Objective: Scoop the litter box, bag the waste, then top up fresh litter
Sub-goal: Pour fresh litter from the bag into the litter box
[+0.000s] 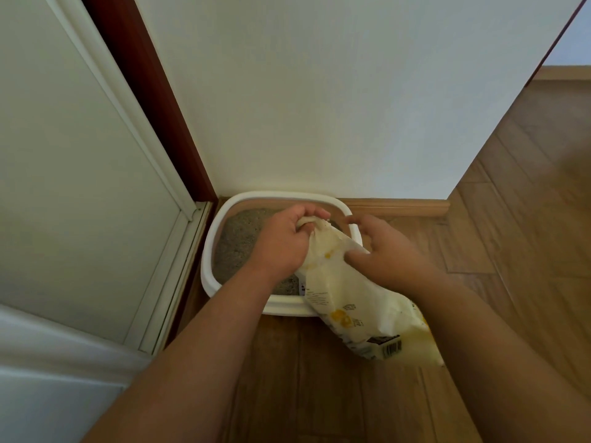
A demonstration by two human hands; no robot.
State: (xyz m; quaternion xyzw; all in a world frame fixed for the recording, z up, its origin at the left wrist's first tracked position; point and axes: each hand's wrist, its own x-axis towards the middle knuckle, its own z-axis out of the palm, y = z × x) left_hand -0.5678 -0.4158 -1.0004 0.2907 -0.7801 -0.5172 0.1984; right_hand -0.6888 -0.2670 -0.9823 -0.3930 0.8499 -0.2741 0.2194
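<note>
Cream plastic with yellow patches makes up the litter bag [358, 302], which is held tilted across the near right corner of the litter box [209, 251], its gathered top over the box and its bottom end toward the person above the floor [319, 394]. The bunched, twisted neck of the bag is gripped by the left hand [284, 241], whose fingers are curled tightly round it. Just right of that grip, the right hand [387, 251] is laid on the bag's upper side with fingers spread and only lightly bent; whether anything is pinched there cannot be told. Below the grips, toward the bag's bottom end, a black barcode on a white patch and a dark label block are seen, along with lines of small print too blurred to be read; no brand name can be made out. The bag's surface is crinkled and soft. Under the left hand, the box is seen as a white, rounded-rectangle tray with a thick smooth rim, filled with grey, grainy litter [236, 244]. The box is set in a corner against a white wall [319, 107], on wood-plank flooring.
</note>
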